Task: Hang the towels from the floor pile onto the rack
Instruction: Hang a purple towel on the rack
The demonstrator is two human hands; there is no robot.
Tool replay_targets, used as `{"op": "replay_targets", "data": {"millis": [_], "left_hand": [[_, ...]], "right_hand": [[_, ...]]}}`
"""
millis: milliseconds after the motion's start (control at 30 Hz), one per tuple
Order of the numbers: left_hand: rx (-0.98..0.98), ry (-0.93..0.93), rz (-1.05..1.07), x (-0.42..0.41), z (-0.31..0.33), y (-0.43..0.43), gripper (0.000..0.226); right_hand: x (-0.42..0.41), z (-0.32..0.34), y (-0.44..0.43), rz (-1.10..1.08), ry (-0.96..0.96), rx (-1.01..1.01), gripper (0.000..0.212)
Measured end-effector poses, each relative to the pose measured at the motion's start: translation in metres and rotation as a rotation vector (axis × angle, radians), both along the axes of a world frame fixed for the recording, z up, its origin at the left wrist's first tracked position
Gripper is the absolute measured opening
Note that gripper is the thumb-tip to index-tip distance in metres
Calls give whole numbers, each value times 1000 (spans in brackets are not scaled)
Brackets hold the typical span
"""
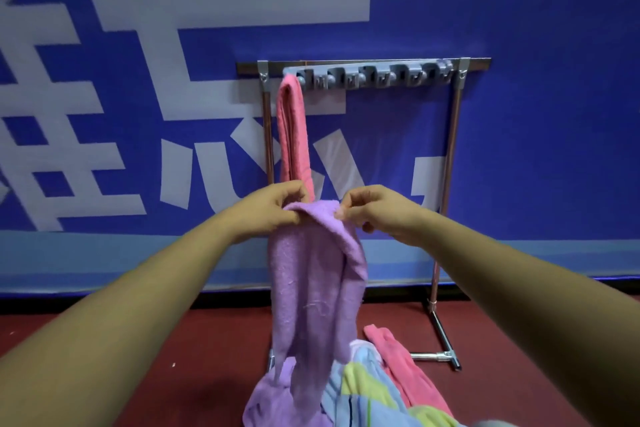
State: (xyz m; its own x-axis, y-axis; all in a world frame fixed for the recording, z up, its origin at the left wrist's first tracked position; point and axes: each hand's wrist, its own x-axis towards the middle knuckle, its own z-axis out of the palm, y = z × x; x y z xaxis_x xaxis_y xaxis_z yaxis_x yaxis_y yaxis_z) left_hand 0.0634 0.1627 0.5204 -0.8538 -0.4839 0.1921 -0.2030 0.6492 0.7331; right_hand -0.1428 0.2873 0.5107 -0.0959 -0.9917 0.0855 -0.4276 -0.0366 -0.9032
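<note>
On the left I see my left hand [277, 208] closed in a pinch on the top edge of the purple towel [311, 288]. The fingers are curled tight, and the cloth is between thumb and fingers. This towel hangs down from both hands in a long fold, and its lower end reaches the pile on the floor [207, 340].

Behind the hands, the pink towel [292, 128] is already on the rack [367, 74], at the leftmost hook of the grey hook bar. The other hooks to the right look free.

Going right, my right hand [374, 210] is also closed, pinching the other corner of the same top edge. The two hands are near each other, with only a short piece of edge between them.

Below, on the red floor, the pile has a striped towel [363, 388] in blue and yellow-green, and a second pink towel [405, 364] beside the rack foot.

I judge the task is in an early part: one towel hung, one in hand below the hooks, at least two left.
</note>
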Motion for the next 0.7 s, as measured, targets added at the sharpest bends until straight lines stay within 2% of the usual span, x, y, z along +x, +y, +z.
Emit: {"op": "replay_targets", "data": {"millis": [100,200,300,400,533,567,633,700], "left_hand": [[26,-99,11,6,-3,-2,17],[106,-179,24,9,-8,-4,21],[403,16,19,10,-15,-4,17],[595,249,37,6,-10,3,20],[619,323,7,-9,3,16,28],[605,314,5,-13,7,20,29],[523,261,6,-19,12,25,28],[372,174,13,-21,16,29,29]], "right_hand": [[2,3,2,-48,117,-32,23],[2,5,0,-89,11,-125,29],[-7,9,3,-113,-129,-130,27],[-12,9,8,-89,-92,-69,16],[-13,7,9,-80,17,-33,7],[-10,8,9,-66,18,-29,11],[-7,11,8,3,-117,-10,33],[-1,16,9,157,-343,32,40]]}}
